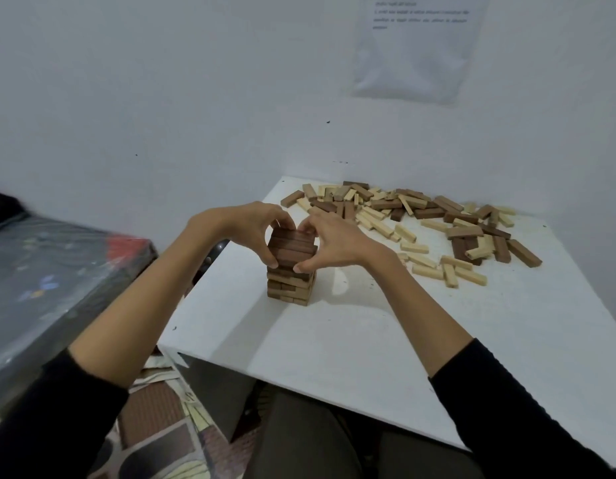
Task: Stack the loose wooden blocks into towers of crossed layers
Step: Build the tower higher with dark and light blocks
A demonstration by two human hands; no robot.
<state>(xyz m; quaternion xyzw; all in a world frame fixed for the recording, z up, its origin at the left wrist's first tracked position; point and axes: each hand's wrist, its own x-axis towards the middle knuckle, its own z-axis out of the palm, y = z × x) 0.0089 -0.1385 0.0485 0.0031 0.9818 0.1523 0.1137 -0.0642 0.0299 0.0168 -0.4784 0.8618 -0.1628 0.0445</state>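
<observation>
A tower of crossed wooden layers (291, 267) stands on the white table (368, 340), dark blocks at its top and lighter ones lower down. My left hand (254, 226) grips the tower's top layers from the left, thumb on the near side and fingers over the far edge. From the right, my right hand (334, 240) holds the same top layers, its thumb pressing the near face. A spread of loose blocks (420, 223), pale and dark brown, lies at the table's far right.
White walls close off the back and right of the table, with a paper sheet (417, 46) hung on the wall. A dark plastic-covered surface (57, 278) sits to the left. My legs are under the table's near edge.
</observation>
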